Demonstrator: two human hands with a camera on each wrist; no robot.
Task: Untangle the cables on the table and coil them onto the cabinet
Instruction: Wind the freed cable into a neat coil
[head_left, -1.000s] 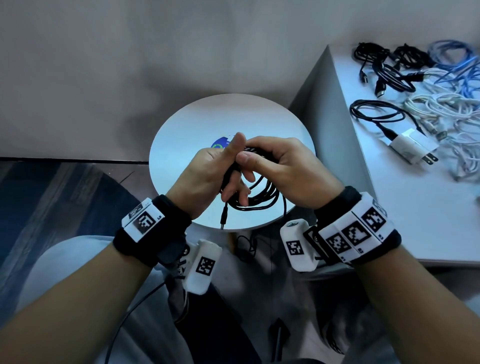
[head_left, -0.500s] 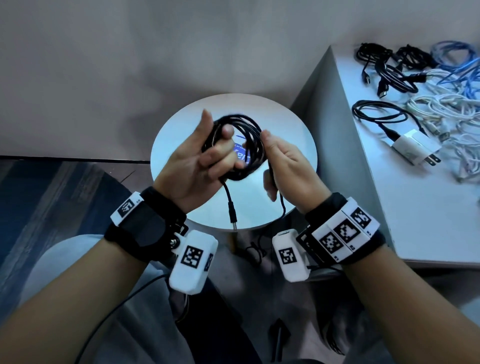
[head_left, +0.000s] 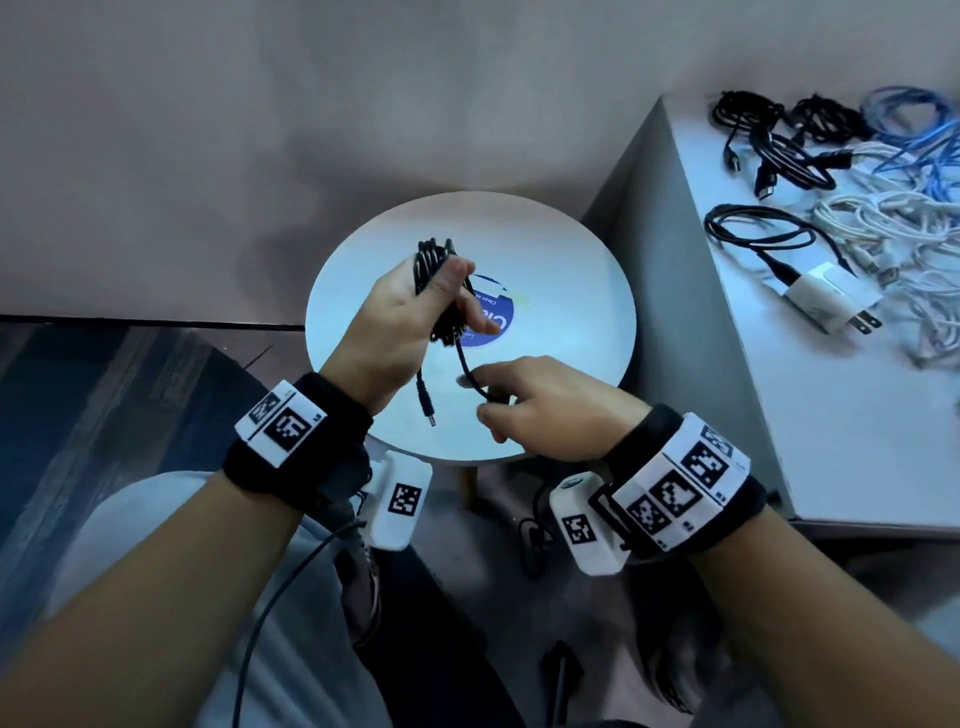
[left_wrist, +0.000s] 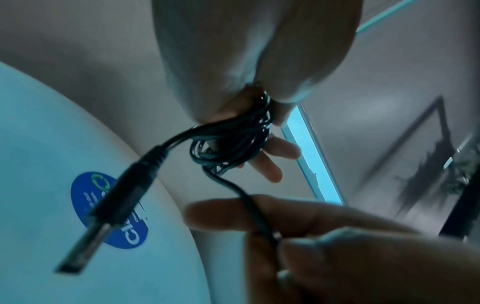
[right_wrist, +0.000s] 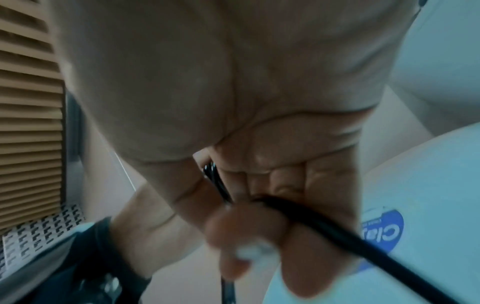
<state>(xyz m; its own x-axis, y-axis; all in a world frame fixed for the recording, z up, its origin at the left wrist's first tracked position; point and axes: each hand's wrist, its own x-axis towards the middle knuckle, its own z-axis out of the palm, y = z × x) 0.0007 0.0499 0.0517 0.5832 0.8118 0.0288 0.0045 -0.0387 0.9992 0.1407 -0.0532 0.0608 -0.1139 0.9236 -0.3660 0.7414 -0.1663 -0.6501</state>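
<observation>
Black cable (head_left: 435, 291) in both hands, above round table (head_left: 571, 291), coil seemingly bunched.

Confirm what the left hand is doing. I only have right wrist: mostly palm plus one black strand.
Observer: The left hand grips the coiled black cable above the round table.
Operator: Free ends?
Observer: One plug dangles below the left hand. The other strand runs to the right hand, which pinches it.
Operator: Anything on the cabinet?
Observer: Yes. Black, white and blue cables and a white charger lie on the cabinet.
</observation>
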